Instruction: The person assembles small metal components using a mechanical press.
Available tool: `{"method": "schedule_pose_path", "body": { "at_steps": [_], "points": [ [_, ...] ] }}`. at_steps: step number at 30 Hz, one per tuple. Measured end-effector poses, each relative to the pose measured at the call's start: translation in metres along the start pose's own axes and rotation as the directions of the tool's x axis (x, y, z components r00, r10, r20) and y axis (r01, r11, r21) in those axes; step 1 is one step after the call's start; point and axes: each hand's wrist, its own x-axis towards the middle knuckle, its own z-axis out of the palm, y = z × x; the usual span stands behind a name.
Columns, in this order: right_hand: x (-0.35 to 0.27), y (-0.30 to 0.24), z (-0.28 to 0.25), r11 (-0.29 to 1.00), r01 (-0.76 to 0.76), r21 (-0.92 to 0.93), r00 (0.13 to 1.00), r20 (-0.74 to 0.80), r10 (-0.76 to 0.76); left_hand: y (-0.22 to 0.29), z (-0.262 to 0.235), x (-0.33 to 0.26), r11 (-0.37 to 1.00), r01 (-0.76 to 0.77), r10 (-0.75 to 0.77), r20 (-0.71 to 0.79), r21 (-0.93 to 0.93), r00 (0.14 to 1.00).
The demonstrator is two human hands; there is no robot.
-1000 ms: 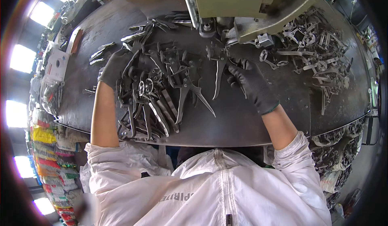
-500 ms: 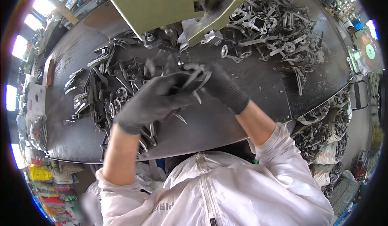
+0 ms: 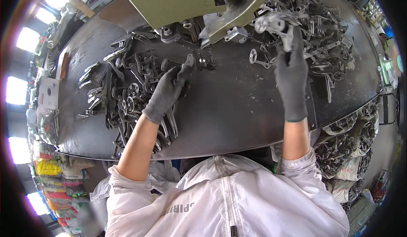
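In the head view, your left hand (image 3: 168,87) grips a dark, flat metal lever (image 3: 189,61), nearside of the olive-green metal machine (image 3: 174,2); your right hand (image 3: 292,78) pinches a silver metal part (image 3: 273,23), right of that machine; the tangled silver metal pile (image 3: 321,50) alongside could snag it.

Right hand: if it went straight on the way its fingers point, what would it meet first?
Probably the heap of metal parts on the table. The right hand points toward it, a blurred silver part at its fingertips; its height above the heap is unclear.
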Motion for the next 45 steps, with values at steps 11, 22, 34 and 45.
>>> {"method": "schedule_pose_path", "body": {
  "at_steps": [11, 22, 34, 45],
  "points": [
    [-0.018, -0.047, 0.067, 0.465, -0.794, 0.391, 0.500, 0.856, 0.134, 0.022, 0.008, 0.017, 0.992, -0.128, 0.127, 0.080, 0.006, 0.989],
    [-0.036, -0.020, 0.087, 0.468, -0.771, 0.432, 0.553, 0.818, 0.158, 0.015, -0.011, 0.030, 0.570, -0.241, 0.374, 0.013, 0.786, 0.927],
    [-0.035, -0.041, 0.079, 0.486, -0.770, 0.414, 0.552, 0.814, 0.181, -0.031, -0.202, 0.020, -0.142, 0.131, 0.125, -0.114, 0.981, 0.986],
    [-0.042, -0.031, 0.074, 0.494, -0.819, 0.292, 0.433, 0.880, 0.197, -0.049, -0.237, 0.018, 0.082, 0.026, 0.169, -0.040, 0.996, 0.985]
  ]
}}
